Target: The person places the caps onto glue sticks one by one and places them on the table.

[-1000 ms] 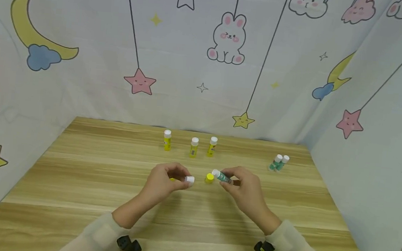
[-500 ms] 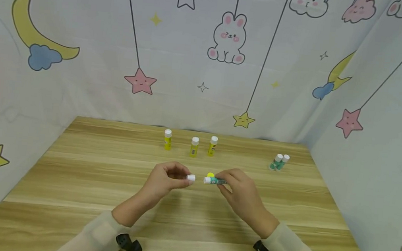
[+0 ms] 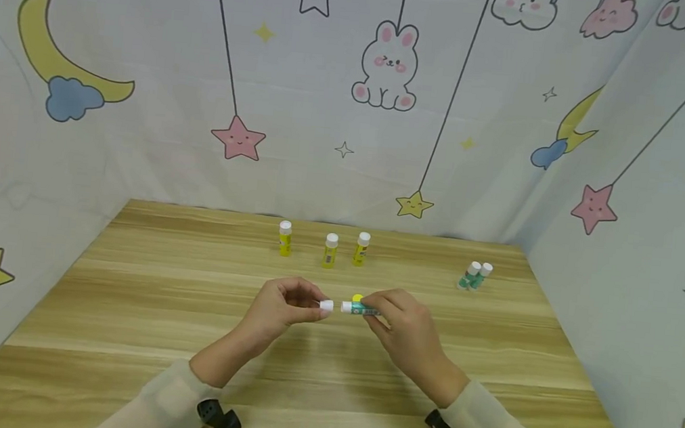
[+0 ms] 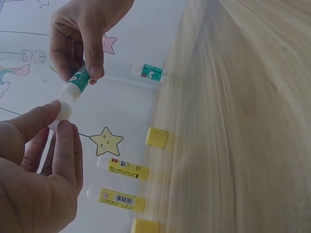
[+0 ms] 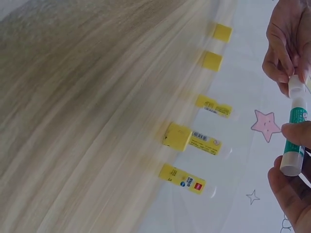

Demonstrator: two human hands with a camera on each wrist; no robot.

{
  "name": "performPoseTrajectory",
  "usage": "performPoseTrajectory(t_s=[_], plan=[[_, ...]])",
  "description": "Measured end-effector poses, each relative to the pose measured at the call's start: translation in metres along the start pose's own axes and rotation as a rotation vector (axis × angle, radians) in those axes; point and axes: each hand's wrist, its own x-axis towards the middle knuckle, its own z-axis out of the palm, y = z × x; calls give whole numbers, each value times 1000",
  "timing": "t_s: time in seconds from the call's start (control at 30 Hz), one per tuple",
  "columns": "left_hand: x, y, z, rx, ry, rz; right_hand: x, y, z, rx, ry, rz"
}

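Observation:
In the head view my left hand [image 3: 285, 307] pinches a small white cap [image 3: 326, 305] between thumb and fingertips. Facing it, my right hand [image 3: 408, 332] grips a green-and-white glue stick [image 3: 365, 309], held level with its white end pointing at the cap. A narrow gap separates the two in the head view. The right wrist view has the glue stick [image 5: 297, 128] almost in line with the cap [image 5: 295, 86]. A short yellow cylinder [image 3: 357, 298] stands on the table just behind the glue stick, partly covered by my right fingers.
Several yellow glue sticks with white caps, including the middle one [image 3: 330, 251], stand upright at the back of the wooden table [image 3: 159, 279]. Two green glue sticks [image 3: 475, 276] are side by side at back right. More short yellow cylinders [image 5: 212, 61] show in the right wrist view.
My right hand has moved left, bringing the glue stick from a tilt to level and close to the cap. The left hand has stayed nearly in place, holding the cap.

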Motion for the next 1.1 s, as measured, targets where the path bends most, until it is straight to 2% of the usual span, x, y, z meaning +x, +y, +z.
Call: performPoseTrajectory(t_s=[0.17,0.43,1.1], plan=[[0,2,2,12,6,-1,-1,-2,2,8,5,-10],[-10,31,10,36,-22,-20,-1,-5,6,-14,12,-11],[-11,29,15,36,-38,-12,1,-11,5,-33,4,-21]])
